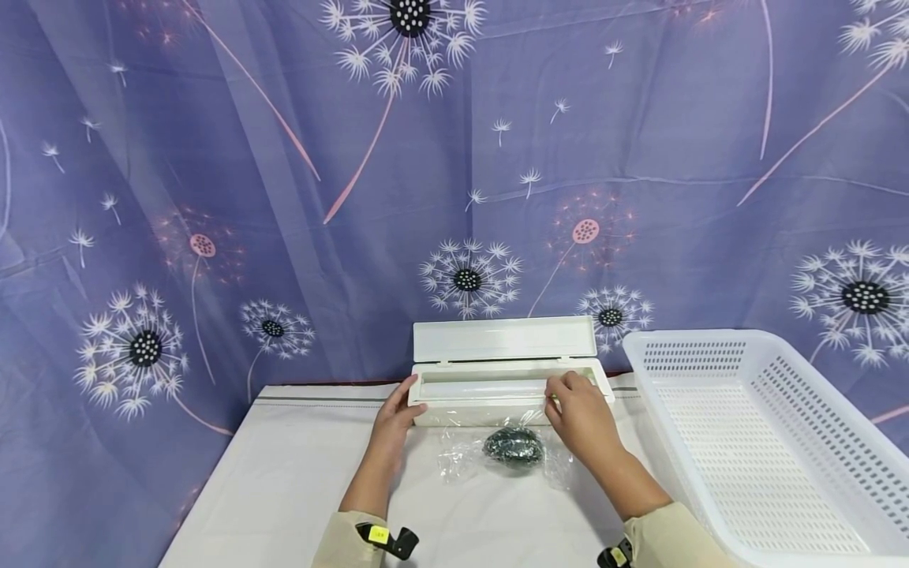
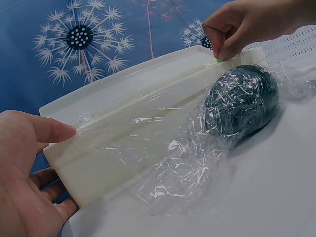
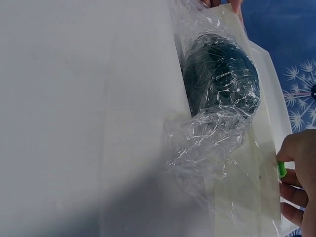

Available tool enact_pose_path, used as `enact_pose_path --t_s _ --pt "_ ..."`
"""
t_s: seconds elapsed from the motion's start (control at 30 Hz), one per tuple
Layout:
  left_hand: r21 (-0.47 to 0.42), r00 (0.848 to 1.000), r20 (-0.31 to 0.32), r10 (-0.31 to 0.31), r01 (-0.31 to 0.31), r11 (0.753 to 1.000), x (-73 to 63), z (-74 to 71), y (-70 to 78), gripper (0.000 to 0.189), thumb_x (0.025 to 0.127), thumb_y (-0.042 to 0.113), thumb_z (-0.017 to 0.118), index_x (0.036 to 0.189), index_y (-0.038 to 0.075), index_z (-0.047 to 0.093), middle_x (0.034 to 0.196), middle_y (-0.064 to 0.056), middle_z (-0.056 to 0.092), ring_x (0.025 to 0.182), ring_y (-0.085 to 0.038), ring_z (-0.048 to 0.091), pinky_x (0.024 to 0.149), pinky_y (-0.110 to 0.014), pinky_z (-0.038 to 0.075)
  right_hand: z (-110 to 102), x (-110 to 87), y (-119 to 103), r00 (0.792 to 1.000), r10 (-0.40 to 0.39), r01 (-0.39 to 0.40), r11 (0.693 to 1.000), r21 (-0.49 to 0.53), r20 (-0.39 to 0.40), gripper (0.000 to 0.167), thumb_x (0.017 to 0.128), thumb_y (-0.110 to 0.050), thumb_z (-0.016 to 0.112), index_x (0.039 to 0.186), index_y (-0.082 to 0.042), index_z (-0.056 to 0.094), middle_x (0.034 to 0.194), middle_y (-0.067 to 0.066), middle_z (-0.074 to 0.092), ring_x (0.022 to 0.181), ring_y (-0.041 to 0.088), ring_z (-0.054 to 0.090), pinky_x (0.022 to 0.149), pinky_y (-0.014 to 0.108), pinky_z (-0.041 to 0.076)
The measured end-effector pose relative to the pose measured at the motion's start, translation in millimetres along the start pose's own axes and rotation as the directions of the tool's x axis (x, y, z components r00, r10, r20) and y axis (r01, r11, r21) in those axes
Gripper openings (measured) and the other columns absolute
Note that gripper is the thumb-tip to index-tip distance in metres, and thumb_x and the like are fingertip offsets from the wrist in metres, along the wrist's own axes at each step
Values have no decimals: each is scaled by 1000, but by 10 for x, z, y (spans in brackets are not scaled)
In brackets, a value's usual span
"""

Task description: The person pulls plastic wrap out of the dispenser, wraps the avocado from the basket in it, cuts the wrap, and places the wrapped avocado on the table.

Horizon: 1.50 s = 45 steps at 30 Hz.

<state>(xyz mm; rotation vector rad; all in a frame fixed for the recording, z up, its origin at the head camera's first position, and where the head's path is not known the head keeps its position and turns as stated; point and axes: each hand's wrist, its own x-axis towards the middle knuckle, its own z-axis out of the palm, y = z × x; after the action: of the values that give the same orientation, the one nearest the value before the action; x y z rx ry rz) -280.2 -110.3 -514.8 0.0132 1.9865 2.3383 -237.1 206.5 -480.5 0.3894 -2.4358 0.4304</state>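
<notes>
A white cling film dispenser stands at the table's back edge, its lid raised and a film roll inside. My left hand grips the dispenser's left end, thumb over the front rim. Near the right end, my right hand pinches a small green slider on the box's front edge. Clear film runs from that edge down to a dark green, rounded thing lying on the table in front, wrapped in crinkled film. Its kind cannot be made out through the wrap.
To the right sits a large white perforated plastic basket. A white cloth covers the table. Behind it hangs a purple-blue curtain with dandelion prints, close to the raised lid.
</notes>
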Motion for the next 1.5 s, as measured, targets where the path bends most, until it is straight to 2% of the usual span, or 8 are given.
enact_pose_path --t_s 0.17,0.3,0.53,0.73,1.1,1.5 --pt "7 1000 -4 -3 3 1000 0 -4 -5 62 95 0 59 154 12 43 164 -14 33 150 -27 33 117 -39 34 5 0 16 1000 -6 6 1000 -3 -15 13 80 -6 71 83 -13 60 84 8 59 81 31 59 75 46 48" --pt "9 1000 -5 -5 5 1000 0 -3 -3 62 95 1 60 154 12 43 164 -15 33 150 -28 33 116 -39 35 -2 -2 27 1000 -10 10 1000 -2 -24 10 82 -6 69 83 -12 61 85 8 59 81 31 59 72 46 48" --pt "2 1000 -10 -9 9 1000 -4 -1 2 62 94 1 60 153 11 44 165 -14 32 152 -28 30 121 -45 29 -9 -12 41 999 -10 10 1000 -2 -42 9 80 -7 69 83 -11 62 85 8 60 83 32 60 71 47 48" --pt "-5 1000 -3 -10 10 1000 -13 -2 6 63 94 1 61 154 12 43 166 -13 30 154 -28 27 123 -48 27 -17 -18 45 1000 12 -12 1000 -9 -28 9 81 -7 70 84 -12 63 86 8 61 84 32 61 71 46 48" --pt "5 1000 -17 -5 5 1000 1 7 -4 63 94 3 62 153 13 44 162 -14 37 148 -28 37 117 -41 34 -32 -29 41 999 23 -23 1000 -20 -24 13 82 -7 74 83 -12 62 86 8 60 84 30 60 71 45 47" --pt "22 1000 -19 -5 6 1000 -15 13 15 63 94 4 62 153 14 44 163 -13 36 148 -27 36 114 -38 36 -54 -22 53 999 15 -16 1000 -18 -34 12 81 -7 75 83 -11 64 87 8 62 82 30 60 71 44 48"
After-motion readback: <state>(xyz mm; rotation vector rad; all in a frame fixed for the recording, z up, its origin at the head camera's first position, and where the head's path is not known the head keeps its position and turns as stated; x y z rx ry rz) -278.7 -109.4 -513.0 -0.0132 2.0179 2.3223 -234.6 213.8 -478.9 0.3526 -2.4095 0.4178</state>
